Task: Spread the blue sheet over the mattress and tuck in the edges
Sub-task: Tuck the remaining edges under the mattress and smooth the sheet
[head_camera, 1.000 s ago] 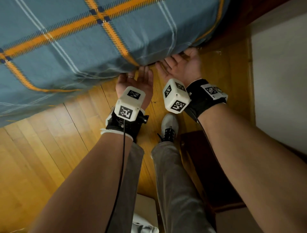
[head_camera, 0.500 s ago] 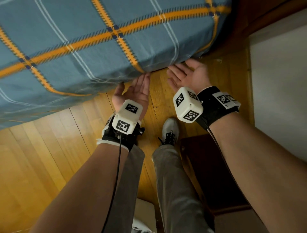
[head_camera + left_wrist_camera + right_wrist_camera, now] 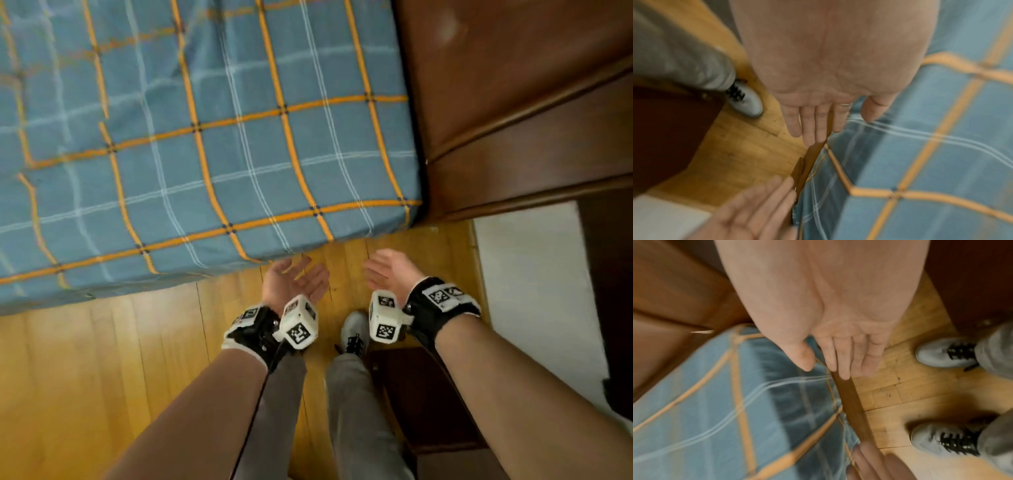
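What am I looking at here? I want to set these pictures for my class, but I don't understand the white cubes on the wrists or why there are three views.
No machine: a person is making a bed with bare hands. The white cubes are cameras strapped to each wrist; a third camera sits on the head. The head view looks down at both arms. Each wrist view looks along a palm to the fingers. The left hand and right hand are open, palms up, holding nothing, just off the bed's edge. The blue sheet with orange stripes covers the mattress up to the brown headboard. Below are a wood floor and the person's grey shoe. The wrist views are blurred.
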`<state>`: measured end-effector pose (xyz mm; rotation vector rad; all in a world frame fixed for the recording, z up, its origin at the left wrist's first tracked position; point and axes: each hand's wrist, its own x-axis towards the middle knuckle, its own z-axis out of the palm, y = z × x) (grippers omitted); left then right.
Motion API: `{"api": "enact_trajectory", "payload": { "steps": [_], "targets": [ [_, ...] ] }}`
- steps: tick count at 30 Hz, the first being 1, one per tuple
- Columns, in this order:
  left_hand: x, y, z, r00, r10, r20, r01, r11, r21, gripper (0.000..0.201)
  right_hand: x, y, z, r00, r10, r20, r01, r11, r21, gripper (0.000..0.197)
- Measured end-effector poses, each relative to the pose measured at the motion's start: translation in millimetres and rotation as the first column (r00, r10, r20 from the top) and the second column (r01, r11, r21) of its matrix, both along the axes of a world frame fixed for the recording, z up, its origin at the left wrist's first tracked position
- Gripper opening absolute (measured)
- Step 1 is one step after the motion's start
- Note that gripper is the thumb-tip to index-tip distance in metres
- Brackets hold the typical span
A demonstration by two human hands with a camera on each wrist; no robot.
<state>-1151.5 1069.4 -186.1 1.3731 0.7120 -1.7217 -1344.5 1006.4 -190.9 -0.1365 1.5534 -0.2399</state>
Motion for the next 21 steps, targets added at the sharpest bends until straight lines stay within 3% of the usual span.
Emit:
{"api": "enact_trajectory", "payload": {
  "steps": [5, 8, 10, 12, 16, 18, 21],
  "targets": [
    [55.0, -48.6, 131.1, 0.933, -0.227, 0.281, 0.245, 0.969, -0.03, 0.023, 41.8, -51.9, 115.2, 0.974, 0.203, -0.1, -0.216, 0.967, -0.136, 0.019],
    [101.0, -83.2, 191.2, 0.779, -0.273, 0.565, 0.374, 0.925, -0.069, 0.012, 85.6, -97.2, 161.4, 0.897, 0.347, -0.275, -0.418, 0.867, -0.272, 0.021],
    [134.8, -106.0, 205.0, 0.614, -0.292, 0.733, 0.457, 0.889, -0.029, 0.014, 117.9, -124.1, 180.5, 0.787, 0.486, -0.38, -0.61, 0.704, -0.363, 0.018],
    [170.2, -124.0, 200.1, 0.424, -0.358, 0.832, 0.547, 0.833, 0.08, 0.03, 153.5, -147.1, 183.8, 0.71, 0.537, -0.456, -0.702, 0.596, -0.39, 0.03],
    [223.6, -157.6, 159.2, 0.098, -0.504, 0.858, 0.702, 0.646, 0.3, 0.046, 213.4, -189.5, 153.3, 0.542, 0.594, -0.595, -0.837, 0.445, -0.319, 0.061],
    [238.9, -175.9, 127.4, -0.103, -0.573, 0.813, 0.753, 0.489, 0.44, 0.061, 231.3, -214.8, 126.4, 0.429, 0.589, -0.685, -0.895, 0.383, -0.23, 0.065],
    [250.0, -203.2, 83.9, -0.354, -0.599, 0.718, 0.808, 0.192, 0.558, 0.084, 252.8, -249.3, 87.5, 0.234, 0.571, -0.787, -0.959, 0.269, -0.09, 0.078]
  ]
}}
